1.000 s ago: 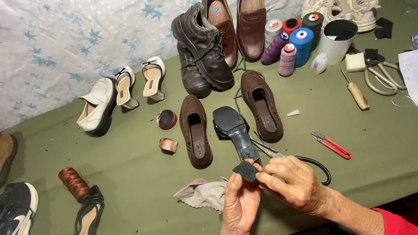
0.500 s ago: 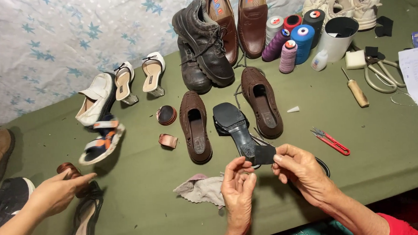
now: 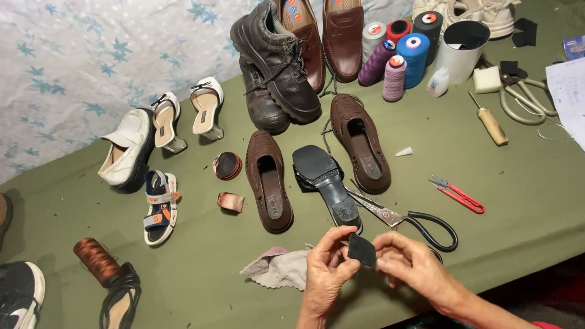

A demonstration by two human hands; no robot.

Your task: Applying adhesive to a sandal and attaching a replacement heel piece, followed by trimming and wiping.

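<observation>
Since the picture half a second back, another person's hand that reached in at the lower left by the copper thread spool (image 3: 96,260) has gone, and a small orange and blue sandal (image 3: 159,207) now lies flat on the green surface (image 3: 527,195) below the white shoe (image 3: 126,148) instead of leaning against it. The small black heel piece (image 3: 361,249) has come lower, towards the near edge.

Both hands are closed on that piece: the left hand (image 3: 327,271) pinches its left side between thumb and fingers, and the right hand (image 3: 413,265) holds its right edge with the fingertips. The piece is lifted off the surface, just in front of the black upturned sole (image 3: 325,183) and near the black-handled scissors (image 3: 408,219).

A crumpled grey cloth (image 3: 276,267) lies just left of the left hand. 2 brown woven slip-ons (image 3: 268,180) flank the black sole. Small red snips (image 3: 459,194) lie to the right of the scissors, well apart from the hands. Further back stand black and brown leather shoes (image 3: 276,55) and several thread cones (image 3: 402,50).
</observation>
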